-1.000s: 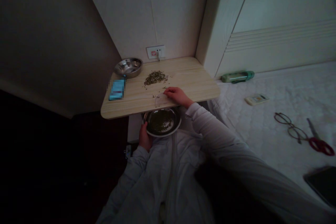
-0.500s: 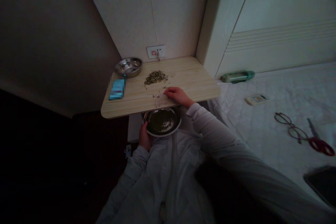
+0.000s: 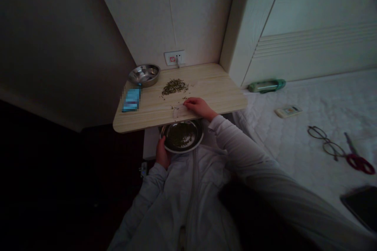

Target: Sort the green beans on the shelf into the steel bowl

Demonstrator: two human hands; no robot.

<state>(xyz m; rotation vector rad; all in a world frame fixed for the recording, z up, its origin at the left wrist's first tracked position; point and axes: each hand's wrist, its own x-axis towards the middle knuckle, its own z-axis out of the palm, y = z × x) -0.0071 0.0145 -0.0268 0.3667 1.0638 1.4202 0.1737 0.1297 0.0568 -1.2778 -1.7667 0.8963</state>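
Just below the front edge of the wooden tabletop (image 3: 215,80), my left hand (image 3: 163,154) grips the left rim of a steel bowl (image 3: 198,141). Small dark green grains (image 3: 178,134) cover part of its bottom. My right hand (image 3: 200,108) is over the front of the tabletop, fingers pinched on a thin clear plastic piece (image 3: 178,112) whose exact kind is hard to make out. A few stray grains lie around that piece. Farther back a loose pile of the same grains (image 3: 175,86) is spread on the wood.
A second steel bowl (image 3: 145,75) and a phone with a lit screen (image 3: 131,100) are at the tabletop's left. On the white bed at right lie a green-capped bottle (image 3: 266,86), a remote (image 3: 288,111), glasses (image 3: 332,148), red-handled scissors (image 3: 359,162) and a dark tablet-like object (image 3: 361,204).
My right hand has shifted very slightly left with the clear plastic piece. The left hand and the bowl look the same.
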